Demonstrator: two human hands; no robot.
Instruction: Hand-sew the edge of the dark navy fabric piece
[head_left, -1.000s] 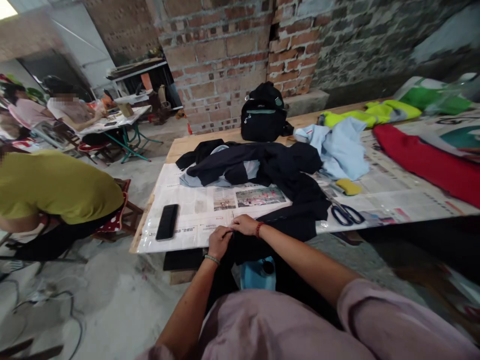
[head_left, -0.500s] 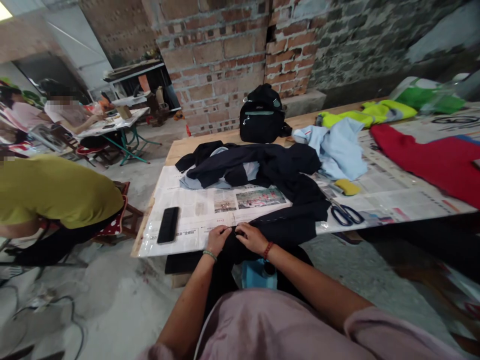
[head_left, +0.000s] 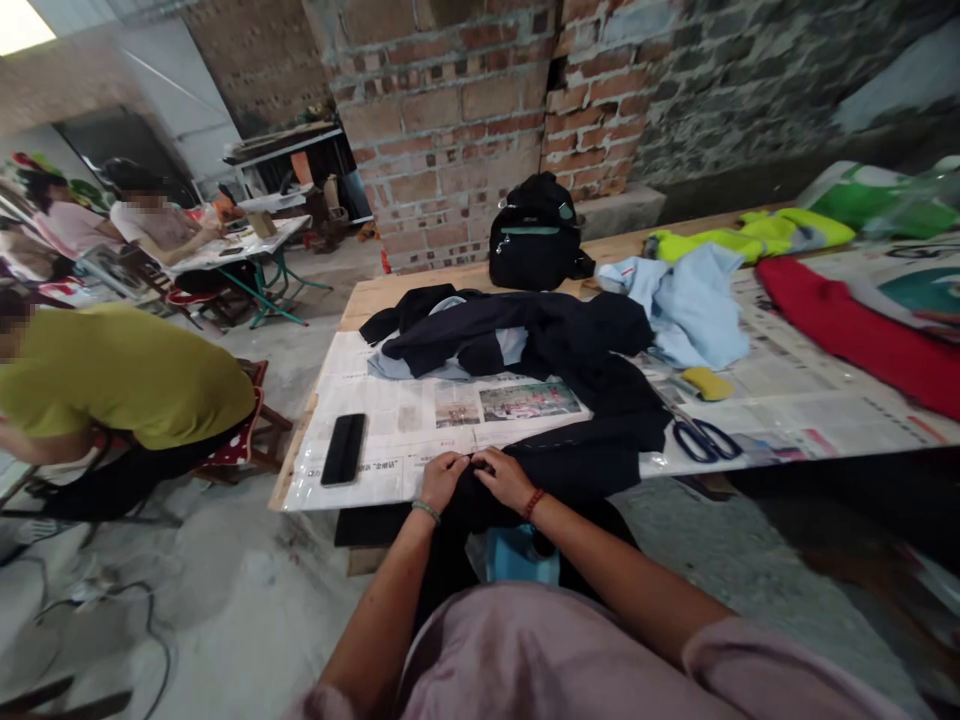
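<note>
A dark navy garment (head_left: 592, 455) spreads over the near table edge and hangs down toward my lap, with a dashed line of pale stitches along one part. My left hand (head_left: 444, 480) pinches its edge, wearing a green bracelet. Close beside it, my right hand (head_left: 504, 480), with a red bead bracelet, grips the same cloth between thumb and fingers. Whether a needle is between the fingertips is too small to make out. Blue-handled scissors (head_left: 705, 440) lie to the right of the garment, their blades partly under it. A black phone (head_left: 344, 449) rests left of my hands.
Newspaper under clear plastic covers the table (head_left: 405, 415). Behind the garment stand a black backpack (head_left: 536, 235) and light blue cloth (head_left: 697, 310). A yellow sponge-like piece (head_left: 707, 384) and red cloth (head_left: 862, 325) lie rightward. A person in a yellow-green shirt (head_left: 142, 375) sits at left.
The whole view has shifted slightly, so the table and things on it appear a little further right. Both hands keep their pinch on the garment.
</note>
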